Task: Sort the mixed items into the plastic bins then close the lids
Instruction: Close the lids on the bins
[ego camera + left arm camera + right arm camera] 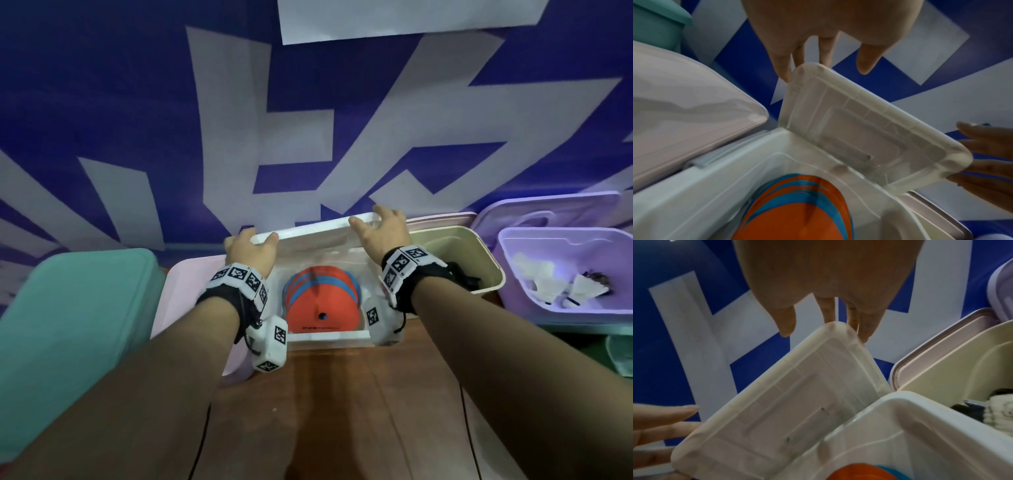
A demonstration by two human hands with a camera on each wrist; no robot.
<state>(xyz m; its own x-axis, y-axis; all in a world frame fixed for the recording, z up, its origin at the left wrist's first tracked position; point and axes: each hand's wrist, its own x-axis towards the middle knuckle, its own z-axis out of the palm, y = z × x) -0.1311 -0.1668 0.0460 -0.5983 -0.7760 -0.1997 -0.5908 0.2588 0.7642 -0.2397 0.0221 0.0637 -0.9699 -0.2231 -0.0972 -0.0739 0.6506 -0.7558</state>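
A white bin [325, 341] stands in the middle, with a stack of orange and blue flat discs [320, 301] inside. Its translucent lid [318, 236] is raised on the far hinge and leans toward me. At the lid's top left corner is my left hand [251, 245], fingers straight behind the edge and thumb in front. My right hand [378, 228] is placed the same way at the top right corner. From the left wrist, the lid [859, 129] stands over the discs [797, 211]. The right wrist view shows the fingers [859, 332] behind the lid [787, 410].
A shut pink bin [185, 284] and a teal bin [68, 325] stand to the left. To the right are an open cream bin [479, 253] holding dark and white items and an open purple bin [565, 240] with shuttlecocks. A brown table [342, 411] lies in front.
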